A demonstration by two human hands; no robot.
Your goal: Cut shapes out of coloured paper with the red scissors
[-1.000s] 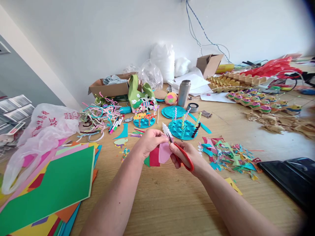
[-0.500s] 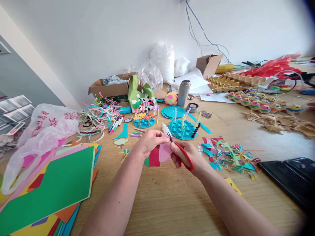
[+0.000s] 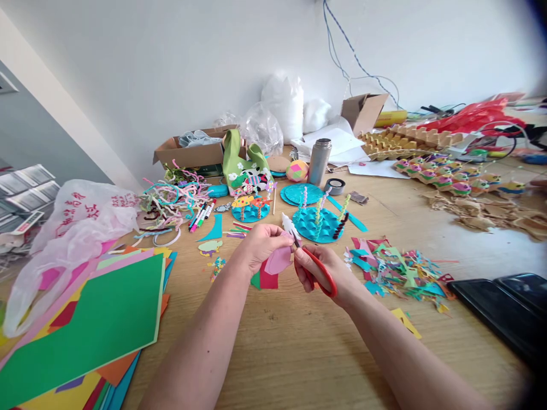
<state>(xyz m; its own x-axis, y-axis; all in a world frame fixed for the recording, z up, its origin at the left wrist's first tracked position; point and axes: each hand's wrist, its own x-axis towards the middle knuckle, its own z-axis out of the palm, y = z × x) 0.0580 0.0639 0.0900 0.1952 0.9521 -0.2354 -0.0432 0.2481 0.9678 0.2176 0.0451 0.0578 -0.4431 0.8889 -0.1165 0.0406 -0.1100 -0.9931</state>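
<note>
My left hand (image 3: 267,246) is closed, pinching a pink paper piece (image 3: 278,261) that hangs below the fingers. My right hand (image 3: 318,267) grips red-handled scissors (image 3: 321,273), whose blades meet the paper by my left fingertips. Under the pink paper, a dark red sheet (image 3: 269,278) lies on the table, with a bit of green beside it. A white paper shape (image 3: 289,225) lies just beyond my fingers. Further off is a blue scalloped disc (image 3: 307,228) with fuzzy pipe cleaners standing on it.
Coloured paper sheets (image 3: 106,307) are stacked at left, near tangled pipe cleaners (image 3: 175,196) and markers (image 3: 203,215). Paper scraps (image 3: 401,270) and a black device (image 3: 491,307) lie at right. A metal flask (image 3: 319,162) and a tape roll (image 3: 334,186) stand farther back.
The pink paper has turned and swung to the left beneath my left fingers. Both hands stay nearly in the same place, with the scissors still at the paper.
</note>
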